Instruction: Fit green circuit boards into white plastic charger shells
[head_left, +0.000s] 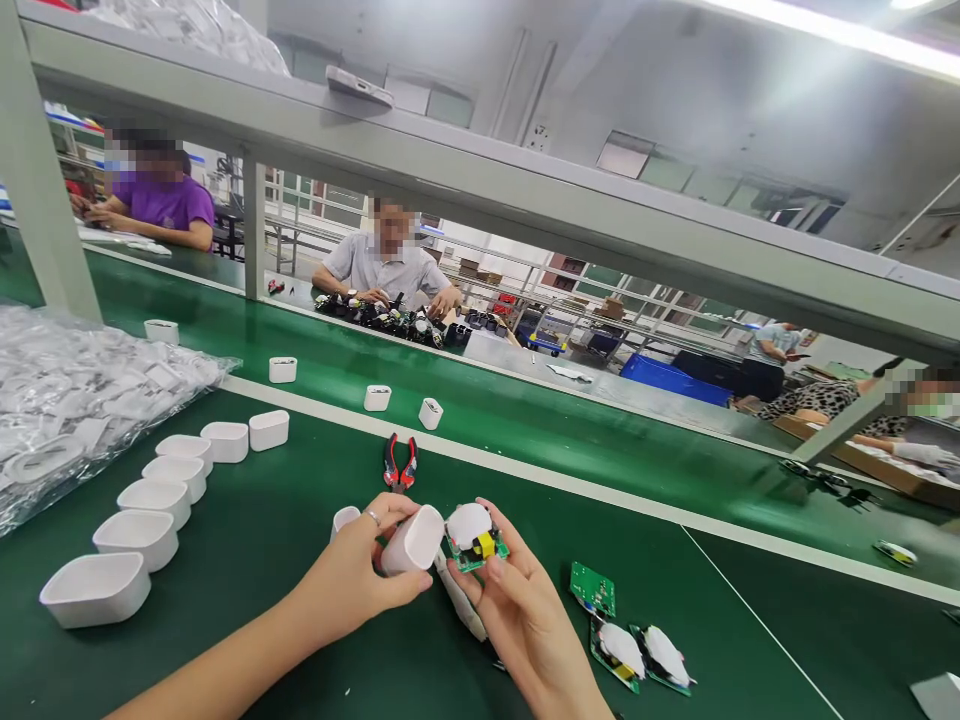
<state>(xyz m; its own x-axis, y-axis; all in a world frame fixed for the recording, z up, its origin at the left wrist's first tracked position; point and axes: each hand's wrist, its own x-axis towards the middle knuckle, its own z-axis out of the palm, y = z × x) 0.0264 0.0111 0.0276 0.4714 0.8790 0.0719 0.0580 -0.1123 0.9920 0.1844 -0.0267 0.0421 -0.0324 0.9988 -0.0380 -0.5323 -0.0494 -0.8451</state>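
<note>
My left hand (352,575) is closed around a white plastic housing (420,540), tilted with one end toward the right. Close beside it, my right hand (525,600) grips a green circuit board (476,535) by its edge; a white covering and a yellow part sit on the board. Board and housing are near each other at the middle of the bench. Behind my left hand stands another white housing (345,520), partly hidden. A long pale object (461,600) lies under my hands, partly covered. Red-and-black pliers (400,462) rest just beyond my hands.
Several white housings (135,540) form a row at left, near a plastic bag of white parts (90,400). More circuit boards (619,650) lie at right. Small housings (377,398) stand on the green belt (525,425). A metal shelf beam (487,170) crosses above. Co-workers (390,260) sit opposite.
</note>
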